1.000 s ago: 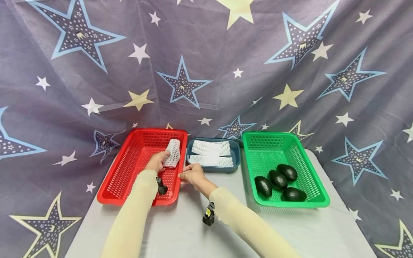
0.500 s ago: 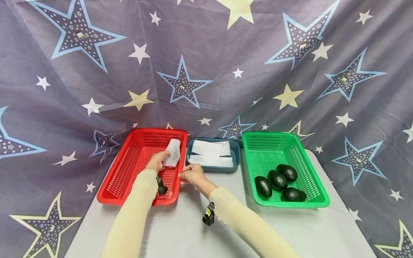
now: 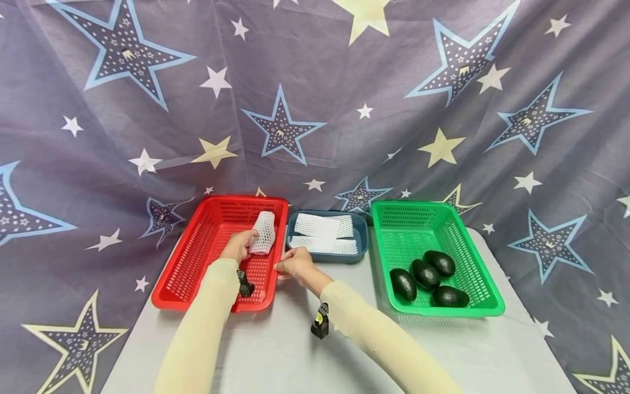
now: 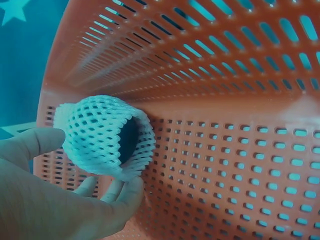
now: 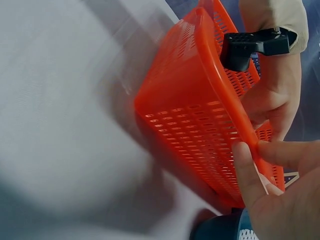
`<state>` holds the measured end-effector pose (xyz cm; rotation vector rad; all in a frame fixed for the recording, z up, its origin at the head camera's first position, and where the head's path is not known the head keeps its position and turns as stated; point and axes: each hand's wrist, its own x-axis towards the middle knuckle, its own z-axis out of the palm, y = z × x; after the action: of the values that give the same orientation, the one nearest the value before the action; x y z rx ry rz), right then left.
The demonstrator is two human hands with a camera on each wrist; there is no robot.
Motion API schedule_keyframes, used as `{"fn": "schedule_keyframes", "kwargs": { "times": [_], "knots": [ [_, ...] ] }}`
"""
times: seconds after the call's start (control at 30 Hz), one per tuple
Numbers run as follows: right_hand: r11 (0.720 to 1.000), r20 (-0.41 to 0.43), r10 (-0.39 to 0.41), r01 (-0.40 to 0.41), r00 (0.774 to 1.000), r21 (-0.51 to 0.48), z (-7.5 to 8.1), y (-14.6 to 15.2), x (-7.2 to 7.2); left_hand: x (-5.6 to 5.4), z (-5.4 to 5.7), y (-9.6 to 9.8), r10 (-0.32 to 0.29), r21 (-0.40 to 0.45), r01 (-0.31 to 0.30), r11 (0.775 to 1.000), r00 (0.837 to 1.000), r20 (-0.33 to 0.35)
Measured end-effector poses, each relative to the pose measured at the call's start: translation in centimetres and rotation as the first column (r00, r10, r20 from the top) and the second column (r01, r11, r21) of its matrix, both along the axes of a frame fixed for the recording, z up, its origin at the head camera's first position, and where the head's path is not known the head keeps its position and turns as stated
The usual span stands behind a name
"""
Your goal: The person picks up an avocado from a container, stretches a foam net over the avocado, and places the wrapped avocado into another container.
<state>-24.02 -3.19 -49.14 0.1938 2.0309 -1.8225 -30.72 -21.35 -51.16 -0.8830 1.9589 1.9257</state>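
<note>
My left hand (image 3: 239, 245) reaches into the red basket (image 3: 188, 265) and holds a white foam net sleeve (image 3: 264, 232) lying along the basket's right side. In the left wrist view, a dark avocado (image 4: 129, 140) shows through the sleeve's open end. The thumb presses the sleeve's upper side and the fingers (image 4: 131, 196) curl beneath it. Outside the basket, my right hand (image 3: 297, 265) pinches the rim of its right wall between thumb and fingers, as the right wrist view shows closely.
A dark blue tray (image 3: 339, 259) with several flat white foam nets (image 3: 317, 226) stands just right of the red basket. Farther right is a green basket (image 3: 445, 312) with several dark avocados (image 3: 425, 274) near its front. A star-patterned curtain (image 3: 305, 82) hangs behind the white table (image 3: 275, 350).
The head view has shifted very slightly. Both hands keep their hold, and the sleeve and basket stay in place.
</note>
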Motion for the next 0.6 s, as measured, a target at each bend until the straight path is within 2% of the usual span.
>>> {"fn": "schedule_keyframes", "kwargs": {
  "times": [0.1, 0.2, 0.3, 0.4, 0.47, 0.6],
  "knots": [
    [1.000, 0.006, -0.005, 0.004, 1.000, 0.009, 0.2, 0.0, -0.1, -0.3, 0.0, -0.3, -0.022, 0.007, 0.022, 1.000, 1.000, 0.004],
    [1.000, 0.004, -0.001, 0.001, 1.000, 0.013, 0.2, 0.1, 0.0, -1.1, -0.8, -0.9, -0.061, 0.026, 0.061, 0.998, 0.998, 0.007],
    [1.000, 0.000, 0.004, -0.004, 1.000, 0.004, 0.0, 0.0, 0.0, -1.6, -1.3, -1.2, -0.065, 0.029, 0.064, 0.998, 0.998, 0.014],
    [1.000, -0.003, 0.004, -0.004, 1.000, 0.000, 0.0, 0.0, 0.1, -1.4, -1.1, -1.0, -0.020, 0.028, 0.020, 0.999, 1.000, 0.009],
    [1.000, -0.007, 0.001, -0.001, 1.000, 0.001, 0.1, 0.0, 0.2, -0.8, -0.5, -0.5, 0.022, 0.031, -0.022, 0.999, 1.000, 0.005],
    [1.000, -0.011, -0.003, 0.003, 1.000, 0.003, 0.2, 0.0, 0.3, -0.4, 0.0, -0.1, 0.101, 0.037, -0.100, 0.994, 0.995, -0.015]
  ]
}}
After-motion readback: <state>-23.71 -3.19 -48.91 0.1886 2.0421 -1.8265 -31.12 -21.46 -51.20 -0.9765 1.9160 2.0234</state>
